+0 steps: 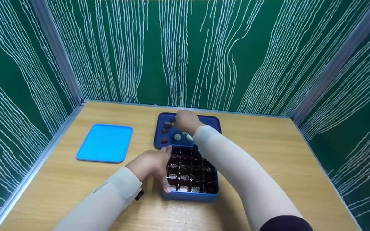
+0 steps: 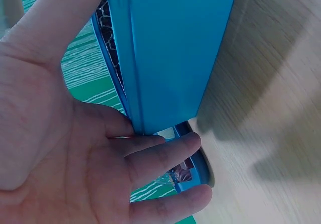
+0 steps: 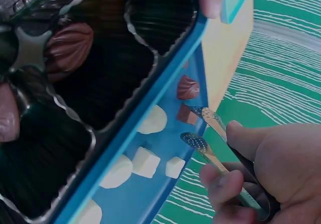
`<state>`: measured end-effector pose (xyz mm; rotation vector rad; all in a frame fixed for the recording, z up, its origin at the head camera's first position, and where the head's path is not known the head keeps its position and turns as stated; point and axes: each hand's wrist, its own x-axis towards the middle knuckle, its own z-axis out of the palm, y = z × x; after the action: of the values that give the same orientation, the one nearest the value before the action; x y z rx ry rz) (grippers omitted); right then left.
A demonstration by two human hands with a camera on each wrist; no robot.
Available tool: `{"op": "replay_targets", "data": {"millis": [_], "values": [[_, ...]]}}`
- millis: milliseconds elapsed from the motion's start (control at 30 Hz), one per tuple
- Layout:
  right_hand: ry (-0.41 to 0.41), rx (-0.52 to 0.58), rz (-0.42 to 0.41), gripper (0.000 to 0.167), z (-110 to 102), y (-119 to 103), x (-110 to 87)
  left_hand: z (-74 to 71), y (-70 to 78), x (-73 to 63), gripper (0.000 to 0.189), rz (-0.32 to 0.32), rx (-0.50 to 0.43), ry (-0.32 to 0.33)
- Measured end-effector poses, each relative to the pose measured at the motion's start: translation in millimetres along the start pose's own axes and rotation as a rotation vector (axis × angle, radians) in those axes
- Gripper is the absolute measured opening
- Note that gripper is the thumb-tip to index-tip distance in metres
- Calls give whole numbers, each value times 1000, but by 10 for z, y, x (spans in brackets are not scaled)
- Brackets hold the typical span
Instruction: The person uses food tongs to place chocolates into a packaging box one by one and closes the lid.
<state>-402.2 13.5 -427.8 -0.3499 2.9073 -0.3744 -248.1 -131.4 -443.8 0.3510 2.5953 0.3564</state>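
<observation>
A blue box (image 1: 189,197) with a dark compartmented insert (image 1: 185,166) stands in front of me, brown ridged chocolates (image 3: 70,48) in some of its cups. My left hand (image 1: 151,165) rests along the box's left side, thumb at the near corner and fingers at the far one. Beyond the box, my right hand (image 1: 186,122) holds small metal tongs (image 3: 213,161) over a dark blue tray (image 1: 212,120). In the right wrist view the tongs' tips are apart, the upper one overlapping a brown square chocolate (image 3: 185,114). White pieces (image 3: 146,162) and brown chocolates (image 1: 164,140) lie on the tray.
To the left on the wooden table (image 1: 268,154) lies a flat light blue lid (image 1: 106,142). Green panels (image 1: 153,64) with white wavy lines enclose the table at the back and both sides. My right forearm crosses over the box's right edge.
</observation>
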Motion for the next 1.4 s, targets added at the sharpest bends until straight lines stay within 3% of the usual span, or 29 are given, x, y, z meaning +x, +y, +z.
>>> {"op": "replay_targets", "data": {"millis": [267, 500, 800, 1000, 1400], "values": [[-38, -94, -10, 29, -116, 121, -12, -2, 12, 0, 172, 1, 9, -6], [-53, -288, -105, 26, -302, 248, -96, -2, -12, -9, 172, 9, 30, -10], [-27, -213, -93, 28, -375, 367, -237, 1, 6, -4, 172, 9, 39, -8], [-41, -166, -75, 30, -314, 440, -234, 18, 2, 2, 172, 18, 26, -6], [-28, -185, -114, 27, -321, 458, -249, 31, -16, 12, 175, 14, 7, 7]]}}
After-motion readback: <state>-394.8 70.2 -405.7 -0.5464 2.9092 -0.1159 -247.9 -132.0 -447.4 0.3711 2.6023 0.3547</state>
